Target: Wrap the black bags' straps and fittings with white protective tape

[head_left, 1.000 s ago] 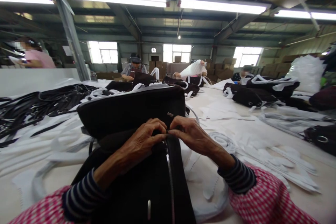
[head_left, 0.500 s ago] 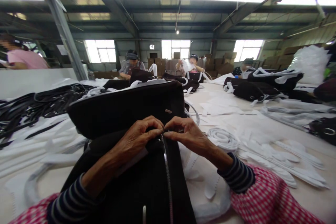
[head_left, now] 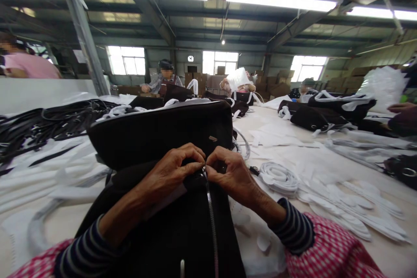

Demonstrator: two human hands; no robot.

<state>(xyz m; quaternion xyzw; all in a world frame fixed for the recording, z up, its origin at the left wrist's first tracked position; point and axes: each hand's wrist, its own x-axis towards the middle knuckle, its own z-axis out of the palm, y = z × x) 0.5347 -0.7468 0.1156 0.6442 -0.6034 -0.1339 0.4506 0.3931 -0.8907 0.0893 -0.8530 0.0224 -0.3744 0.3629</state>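
A black bag point(head_left: 156, 137) lies in front of me on the worktable, its zipper point(head_left: 211, 221) running toward me down the middle. My left hand point(head_left: 172, 171) and my right hand point(head_left: 228, 171) meet at the far end of the zipper. Both are closed, fingers pinched on the bag's black fabric right at the zipper's end. A small metal tag point(head_left: 213, 138) shows on the bag's upright side panel behind my hands. White paper wrapping point(head_left: 257, 234) lies under the bag at the right.
A coiled white strip point(head_left: 276, 173) and loose white paper pieces point(head_left: 342, 200) lie to the right. Black straps point(head_left: 42, 124) are piled at the left. More black bags point(head_left: 312, 117) sit farther back. Other people work at the far end of the table point(head_left: 286, 143).
My right hand has curled tighter into a fist against the zipper's end. The left hand has kept its pinch. The view has shifted slightly.
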